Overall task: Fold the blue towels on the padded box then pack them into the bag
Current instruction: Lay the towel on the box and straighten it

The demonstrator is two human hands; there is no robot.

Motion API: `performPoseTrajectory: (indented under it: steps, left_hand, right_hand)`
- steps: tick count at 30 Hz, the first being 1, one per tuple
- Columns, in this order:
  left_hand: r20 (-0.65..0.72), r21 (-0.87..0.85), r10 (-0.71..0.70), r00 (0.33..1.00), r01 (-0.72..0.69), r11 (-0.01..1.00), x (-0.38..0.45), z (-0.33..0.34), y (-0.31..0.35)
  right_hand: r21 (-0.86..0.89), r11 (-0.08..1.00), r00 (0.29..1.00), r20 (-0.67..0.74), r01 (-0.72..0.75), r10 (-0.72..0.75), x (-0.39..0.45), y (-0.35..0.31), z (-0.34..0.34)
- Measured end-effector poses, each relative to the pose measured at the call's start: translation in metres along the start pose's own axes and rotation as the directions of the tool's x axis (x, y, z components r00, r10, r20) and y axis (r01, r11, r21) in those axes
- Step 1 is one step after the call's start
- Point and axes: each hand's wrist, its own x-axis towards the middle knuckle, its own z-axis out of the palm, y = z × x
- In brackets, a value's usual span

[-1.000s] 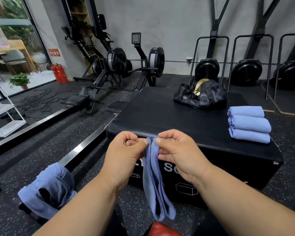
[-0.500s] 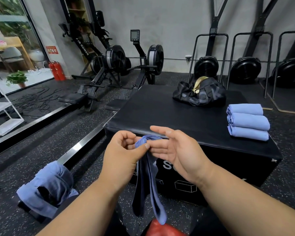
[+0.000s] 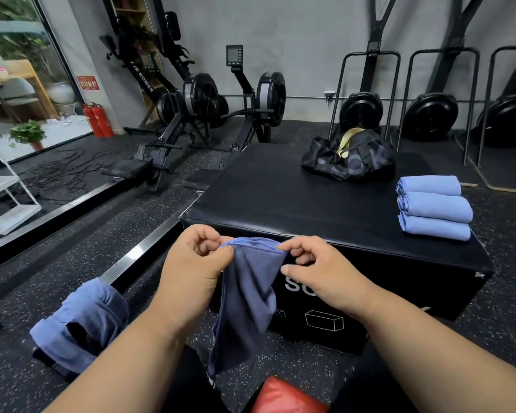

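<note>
While the left hand [image 3: 191, 263] and right hand [image 3: 319, 269] each pinched the top edge of a hanging blue towel [image 3: 246, 299], three folded towels [image 3: 434, 207] lay beside the bag [image 3: 347, 159] on the padded box [image 3: 280, 201].

From my remote seat I saw two rowing machines [image 3: 221, 114] standing far left by the grey wall. Two red fire extinguishers [image 3: 97, 120] stood beside a potted plant [image 3: 28, 135], and a white shelf [image 3: 3, 198] sat at the left edge. Black fan bikes [image 3: 429, 114] lined the far right.
</note>
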Motion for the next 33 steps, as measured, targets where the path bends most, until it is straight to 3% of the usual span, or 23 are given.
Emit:
performPoseTrajectory:
  steps: [7, 10, 15, 18, 21, 23, 26, 30, 33]
  left_hand:
    - [0.126, -0.019, -0.024, 0.992, 0.027, 0.999, 0.001, -0.005, 0.005]
    - [0.155, 0.174, -0.025, 0.988, -0.002, 0.985, 0.006, -0.014, 0.002]
    - [0.285, 0.532, -0.011, 0.959, -0.148, 0.834, 0.013, -0.030, -0.004]
    - [0.361, 0.629, 0.018, 0.932, -0.258, 0.734, 0.014, -0.027, -0.003]
    - [0.324, 0.627, 0.056, 0.944, -0.259, 0.734, 0.017, -0.021, -0.003]
    - [0.275, 0.566, 0.027, 0.961, -0.184, 0.804, 0.019, -0.018, -0.003]
    - [0.248, 0.503, -0.013, 0.969, -0.118, 0.856, 0.024, -0.016, -0.001]
    - [0.313, 0.630, -0.085, 0.946, -0.140, 0.764, 0.026, -0.010, 0.007]
    - [0.372, 0.724, -0.175, 0.912, -0.167, 0.669, 0.031, -0.006, 0.010]
  right_hand:
    - [-0.084, 0.996, 0.997, 0.079, 0.028, -0.021, 0.003, 0.012, -0.007]
    - [-0.212, 0.974, 0.993, 0.105, 0.084, -0.063, 0.001, 0.005, -0.019]
    - [-0.291, 0.933, 0.976, 0.101, 0.213, -0.192, 0.001, -0.015, -0.037]
    - [-0.390, 0.880, 0.962, 0.125, 0.271, -0.241, 0.002, -0.028, -0.042]
    - [-0.352, 0.891, 0.958, 0.090, 0.286, -0.272, 0.001, -0.039, -0.047]
    - [-0.353, 0.896, 0.963, 0.077, 0.270, -0.259, 0.003, -0.042, -0.051]
    - [-0.175, 0.961, 0.977, 0.047, 0.215, -0.210, 0.008, -0.037, -0.055]
    - [-0.117, 0.981, 0.979, 0.156, 0.151, -0.132, 0.014, -0.024, -0.058]
    - [-0.262, 0.961, 0.975, 0.223, 0.084, -0.024, 0.019, -0.012, -0.056]
